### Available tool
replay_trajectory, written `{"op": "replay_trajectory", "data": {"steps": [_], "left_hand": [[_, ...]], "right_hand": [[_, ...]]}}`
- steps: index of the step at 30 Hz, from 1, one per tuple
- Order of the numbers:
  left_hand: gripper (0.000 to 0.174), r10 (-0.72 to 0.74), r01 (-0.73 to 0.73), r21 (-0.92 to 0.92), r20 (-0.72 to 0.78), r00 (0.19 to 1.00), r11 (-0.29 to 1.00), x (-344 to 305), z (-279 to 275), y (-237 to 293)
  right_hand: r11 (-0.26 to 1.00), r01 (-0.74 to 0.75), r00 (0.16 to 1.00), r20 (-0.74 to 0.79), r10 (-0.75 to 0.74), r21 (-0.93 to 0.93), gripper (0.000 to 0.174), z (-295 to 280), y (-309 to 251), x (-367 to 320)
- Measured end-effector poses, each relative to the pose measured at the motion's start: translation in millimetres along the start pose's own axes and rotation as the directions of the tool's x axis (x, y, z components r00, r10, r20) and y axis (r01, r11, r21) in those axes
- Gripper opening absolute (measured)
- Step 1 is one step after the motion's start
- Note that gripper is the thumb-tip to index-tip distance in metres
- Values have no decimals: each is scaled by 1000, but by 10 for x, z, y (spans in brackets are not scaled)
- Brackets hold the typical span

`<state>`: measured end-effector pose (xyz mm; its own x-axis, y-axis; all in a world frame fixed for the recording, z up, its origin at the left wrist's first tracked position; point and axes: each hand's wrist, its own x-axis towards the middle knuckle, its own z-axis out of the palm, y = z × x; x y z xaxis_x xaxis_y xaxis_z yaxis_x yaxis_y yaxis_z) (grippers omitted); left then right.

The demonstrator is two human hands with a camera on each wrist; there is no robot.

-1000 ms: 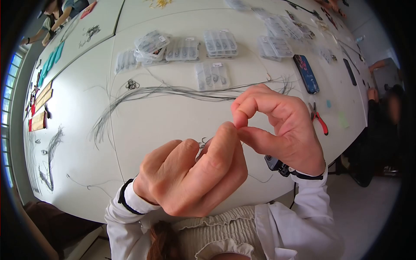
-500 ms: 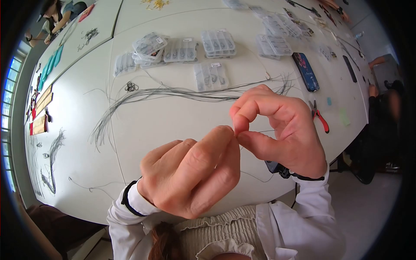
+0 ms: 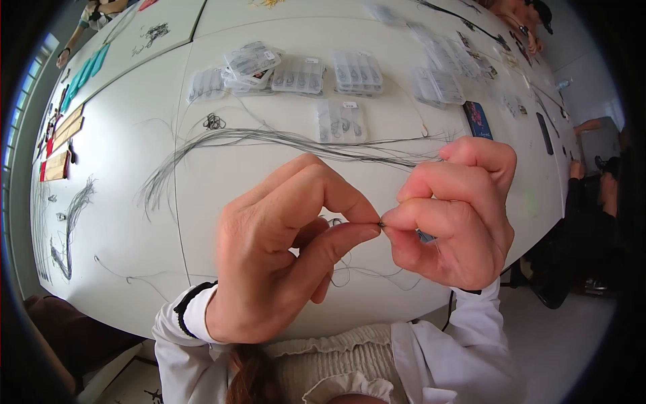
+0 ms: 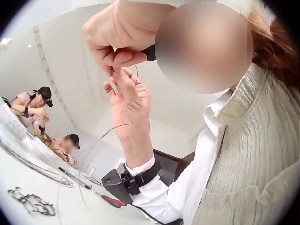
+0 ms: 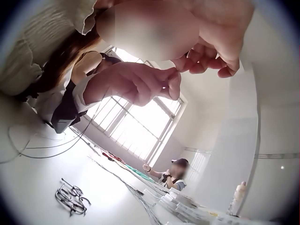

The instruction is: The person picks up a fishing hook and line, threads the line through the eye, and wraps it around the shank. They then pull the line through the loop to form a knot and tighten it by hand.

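Observation:
In the head view my left hand [image 3: 282, 249] and right hand [image 3: 464, 215] meet fingertip to fingertip above the table. Each pinches, thumb against index finger, the same thin dark fishing line [image 3: 381, 224], of which only a tiny bit shows between the tips. Behind the left index finger a curved dark fish hook [image 3: 335, 221] peeks out, mostly hidden. Thin line also hangs below the hands and loops over the tabletop. From the left wrist, the left hand [image 4: 122, 35] appears above the right hand [image 4: 131, 108], fingertips together.
A long bundle of dark lines [image 3: 269, 137] crosses the table [image 3: 222, 202] beyond my hands. Behind it stand clear hook boxes [image 3: 340, 121] and a small hook pile [image 3: 214, 122]. Red-handled pliers [image 4: 112, 201] lie near the right forearm. Other people sit around the table.
My left hand has turned so its thumb now shows, pinching with the index finger. The right hand has shifted right and down, its fingers more curled. The head view has shifted slightly.

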<state>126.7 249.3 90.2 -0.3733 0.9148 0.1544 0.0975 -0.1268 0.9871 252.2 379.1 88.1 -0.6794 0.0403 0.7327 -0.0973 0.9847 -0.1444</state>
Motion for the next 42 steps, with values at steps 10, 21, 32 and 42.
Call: {"op": "replay_trajectory", "data": {"steps": [10,21,32,42], "left_hand": [[8,185,-169,230,-46,982,958,-20,1,-109],[24,555,-424,646,2,832,634,-40,114,-169],[9,179,-171,182,-25,984,968,-25,50,-108],[10,160,-161,17,26,987,987,23,-2,-123]], "right_hand": [[768,-410,912,214,349,492,26,-61,102,16],[773,-444,896,227,382,452,16,-48,27,18],[912,-316,947,146,286,260,18,-60,-13,14],[885,-264,962,177,210,384,22,-52,139,-35]]}}
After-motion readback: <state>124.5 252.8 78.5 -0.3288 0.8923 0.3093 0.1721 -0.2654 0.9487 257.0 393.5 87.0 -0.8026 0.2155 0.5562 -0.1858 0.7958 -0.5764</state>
